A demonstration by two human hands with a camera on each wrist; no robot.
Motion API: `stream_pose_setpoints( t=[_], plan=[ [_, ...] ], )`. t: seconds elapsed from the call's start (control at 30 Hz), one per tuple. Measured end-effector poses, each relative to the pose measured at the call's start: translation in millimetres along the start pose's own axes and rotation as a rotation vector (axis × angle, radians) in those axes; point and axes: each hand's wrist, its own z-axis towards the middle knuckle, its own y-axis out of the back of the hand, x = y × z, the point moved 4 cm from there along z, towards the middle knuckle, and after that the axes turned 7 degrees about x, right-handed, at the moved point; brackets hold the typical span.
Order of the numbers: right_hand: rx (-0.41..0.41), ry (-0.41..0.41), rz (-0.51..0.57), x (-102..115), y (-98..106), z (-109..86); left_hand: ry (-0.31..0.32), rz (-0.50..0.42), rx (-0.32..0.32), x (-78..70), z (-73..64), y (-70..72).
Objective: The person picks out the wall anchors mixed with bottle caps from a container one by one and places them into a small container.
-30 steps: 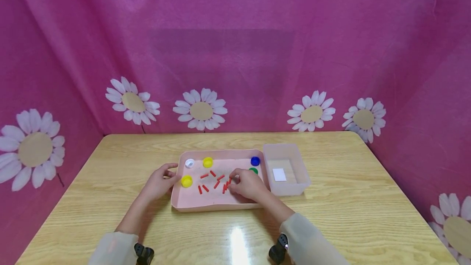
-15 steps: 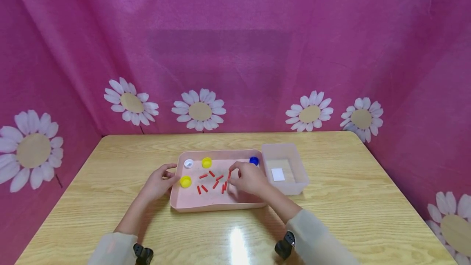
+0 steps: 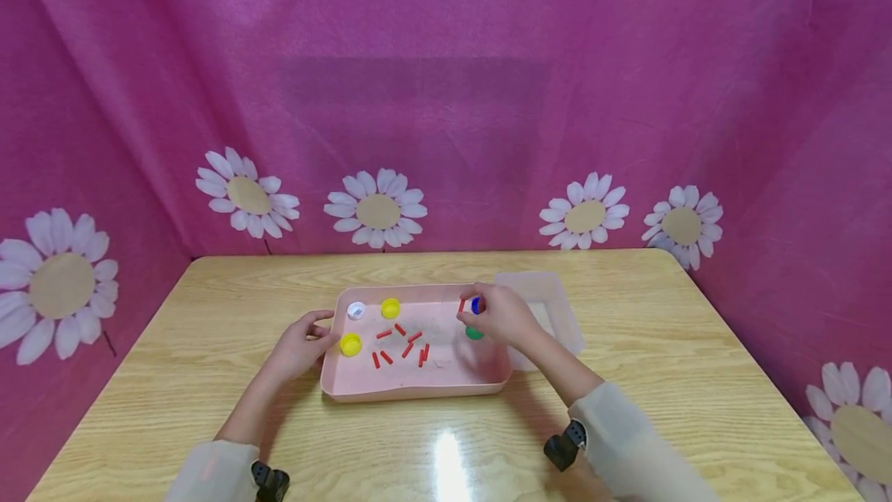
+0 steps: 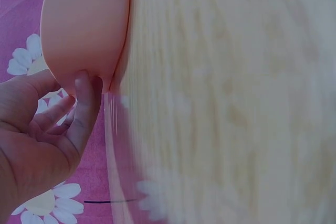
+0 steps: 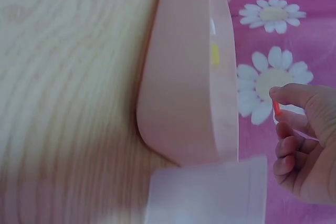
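My right hand [image 3: 507, 318] pinches a small red stick [image 3: 461, 306] between thumb and index finger, over the right end of a shallow pink tray [image 3: 418, 391]. The same stick [image 5: 276, 108] shows upright between the fingertips in the right wrist view. A blue cap [image 3: 476, 305] and a green cap [image 3: 475, 333] lie in the tray by that hand, partly hidden by it. My left hand [image 3: 298, 345] holds the tray's left end; in the left wrist view its fingers press the pink wall [image 4: 86, 30]. Several red sticks [image 3: 407, 349] lie scattered mid-tray.
Two yellow caps [image 3: 390, 308] and a white cap [image 3: 356, 311] sit in the tray's left part. A translucent box [image 3: 567, 316] stands against its right end, partly behind my right hand. A pink flowered cloth [image 3: 446, 138] hangs behind the wooden table [image 3: 244, 277].
My right hand has lifted a red stick from the group and carried it back and to the right, towards the blue cap. My left hand stays at the tray's left end.
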Motion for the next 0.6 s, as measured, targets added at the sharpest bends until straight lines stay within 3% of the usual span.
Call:
stream_pose_setpoints(
  t=[0.13,0.6],
  plan=[
    [-0.001,-0.04,-0.009,-9,11,-0.2,0.001,-0.005,-0.001,-0.4,0.7,0.3],
    [-0.081,-0.06,-0.018,-40,36,-2.1,0.006,-0.03,0.004,4.2,2.7,-0.6]
  ],
)
